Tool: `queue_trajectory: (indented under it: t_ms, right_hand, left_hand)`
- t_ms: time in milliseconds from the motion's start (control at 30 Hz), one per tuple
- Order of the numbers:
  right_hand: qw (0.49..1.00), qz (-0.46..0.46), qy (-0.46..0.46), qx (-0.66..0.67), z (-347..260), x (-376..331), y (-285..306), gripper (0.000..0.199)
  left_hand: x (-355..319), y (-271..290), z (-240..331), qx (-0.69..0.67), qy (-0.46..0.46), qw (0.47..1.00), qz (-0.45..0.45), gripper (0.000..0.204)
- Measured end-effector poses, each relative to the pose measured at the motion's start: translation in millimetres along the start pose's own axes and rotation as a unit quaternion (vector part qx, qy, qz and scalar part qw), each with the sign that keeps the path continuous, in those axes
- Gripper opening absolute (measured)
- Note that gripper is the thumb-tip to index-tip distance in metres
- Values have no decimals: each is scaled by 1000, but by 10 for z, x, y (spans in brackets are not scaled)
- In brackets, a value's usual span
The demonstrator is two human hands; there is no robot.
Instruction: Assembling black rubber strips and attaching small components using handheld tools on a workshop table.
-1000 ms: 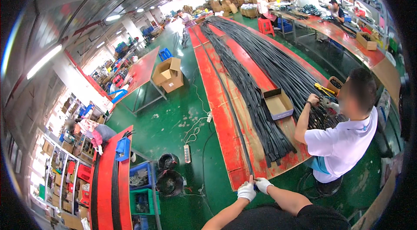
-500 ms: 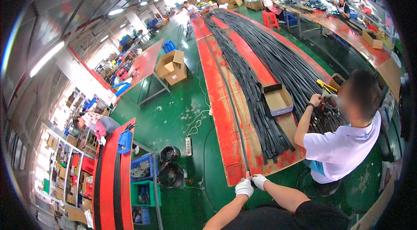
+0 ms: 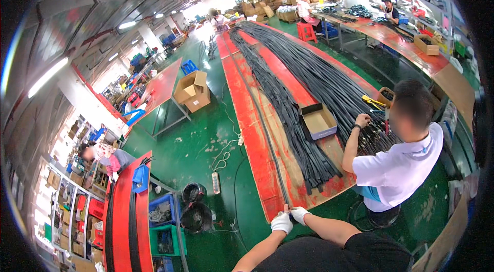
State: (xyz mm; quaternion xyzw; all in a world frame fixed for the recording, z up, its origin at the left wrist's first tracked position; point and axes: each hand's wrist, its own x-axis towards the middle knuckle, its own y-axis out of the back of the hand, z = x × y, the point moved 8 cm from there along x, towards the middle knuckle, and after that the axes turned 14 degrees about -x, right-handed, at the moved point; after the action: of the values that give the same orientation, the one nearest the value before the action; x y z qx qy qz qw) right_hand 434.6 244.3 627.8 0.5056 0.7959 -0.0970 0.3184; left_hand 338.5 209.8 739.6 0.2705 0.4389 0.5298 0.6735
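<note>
Green floor [image 3: 200, 141] runs under everything. Biggest item on it: the long main counter [image 3: 265, 179], red top w/ worn brown patches, stretching from the near edge to the far end of the rm. On its right half lies the wide bundle of black strips [image 3: 309, 71]; a narrower bundle [image 3: 280, 107] lies left of that, approx. parallel, near end fanned out.

Second, smaller red counter [image 3: 121, 205] at near left, w/ a blue bin [image 3: 140, 179] on top. Co-worker in a white shirt [image 3: 399, 169] is at the main counter's right side, arms over the near end of the wide bundle.

Open cardboard box [image 3: 193, 94] on the floor, left of the main counter. Smaller open box [image 3: 323, 132] sits on the narrower bundle, nr the co-worker. The single black strip [image 3: 276, 169] lies along the main counter's left side, its near end at the near edge.

Person's hands, white gloves, are there: left hand [image 3: 281, 222] clenched round that near end; right hand [image 3: 299, 214] curled just beside it, can't tell if it grips too. Yellow-handled tool [image 3: 373, 101] is nr the co-worker's hands. Power strip [image 3: 216, 183] on floor, left.
</note>
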Motion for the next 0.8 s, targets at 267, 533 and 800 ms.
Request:
queue_trajectory:
  t_ms: [267,533,800]
  right_hand:
    - [999,8,-25,46,56,-2,13,39]
    - [999,22,-5,25,-8,279,164,30]
    - [1000,-7,-7,4,14,322,137,35]
  left_hand:
    - [-23,68,103,-3,-7,1000,-14,71]
    - [177,142,112,-28,-1,1000,7,65]
    - [165,157,65,-33,4,999,27,68]
